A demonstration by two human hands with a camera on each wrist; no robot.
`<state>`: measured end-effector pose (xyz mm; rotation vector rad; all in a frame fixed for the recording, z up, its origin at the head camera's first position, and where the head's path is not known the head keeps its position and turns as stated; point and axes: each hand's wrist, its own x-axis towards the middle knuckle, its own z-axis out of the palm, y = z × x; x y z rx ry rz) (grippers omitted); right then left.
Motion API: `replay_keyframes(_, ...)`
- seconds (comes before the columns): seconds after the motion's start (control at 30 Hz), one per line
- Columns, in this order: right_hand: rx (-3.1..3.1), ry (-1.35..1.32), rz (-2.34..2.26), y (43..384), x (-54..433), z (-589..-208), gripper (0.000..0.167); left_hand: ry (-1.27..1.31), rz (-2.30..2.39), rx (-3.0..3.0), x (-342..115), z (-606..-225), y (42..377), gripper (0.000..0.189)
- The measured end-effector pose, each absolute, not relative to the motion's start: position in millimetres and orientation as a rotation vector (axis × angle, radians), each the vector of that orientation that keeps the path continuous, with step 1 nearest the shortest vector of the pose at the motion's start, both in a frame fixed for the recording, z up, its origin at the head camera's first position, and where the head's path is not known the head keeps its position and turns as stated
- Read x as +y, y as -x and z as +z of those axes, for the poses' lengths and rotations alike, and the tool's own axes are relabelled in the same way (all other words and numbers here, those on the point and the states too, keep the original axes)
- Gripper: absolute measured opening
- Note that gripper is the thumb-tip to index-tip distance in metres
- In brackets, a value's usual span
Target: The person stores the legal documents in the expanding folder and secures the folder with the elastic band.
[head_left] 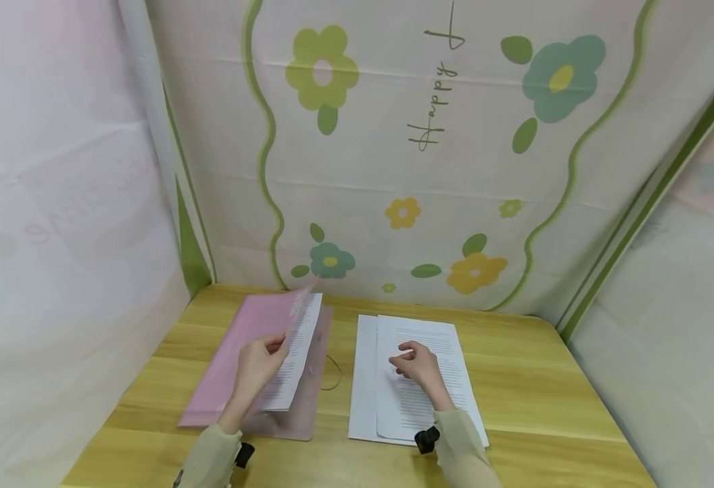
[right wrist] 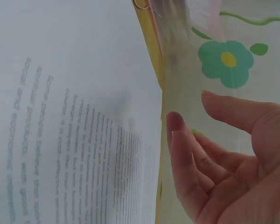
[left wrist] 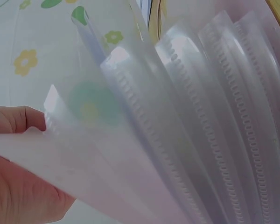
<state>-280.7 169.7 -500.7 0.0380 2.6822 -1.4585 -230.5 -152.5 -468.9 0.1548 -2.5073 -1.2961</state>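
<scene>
A pink translucent folder (head_left: 241, 352) lies at the left of the table, its cover lifted and several clear sleeves (left wrist: 191, 102) fanned out in the left wrist view. My left hand (head_left: 260, 362) pinches the lifted cover by its edge, thumb on one side and fingers on the other. Printed paper (head_left: 300, 352) shows inside the folder. Over a stack of printed sheets (head_left: 448, 346) to the right hovers my right hand (head_left: 419, 366). Its fingers are loosely bent with a gap to the thumb, and nothing is between them (right wrist: 224, 154).
Under the printed sheets, another white sheet (head_left: 364, 379) sticks out on the left. A thin cord loop (head_left: 340, 373) lies at the folder's right edge. Fabric walls with flower prints (head_left: 402, 213) enclose the wooden table (head_left: 533, 379) at the back and sides.
</scene>
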Motion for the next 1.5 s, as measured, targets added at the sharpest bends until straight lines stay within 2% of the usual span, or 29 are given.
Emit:
replay_keyframes(0.83,2.766,-0.211,-1.362,273.9,229.4,-505.5,0.046,-0.156,-1.307,-2.503,-151.2,-469.1,232.8,0.029)
replay_keyframes(1.5,2.772,-0.279,-1.294,254.6,256.0,-508.4,0.051,-0.154,-1.327,-2.511,-153.2,-472.5,230.3,0.030)
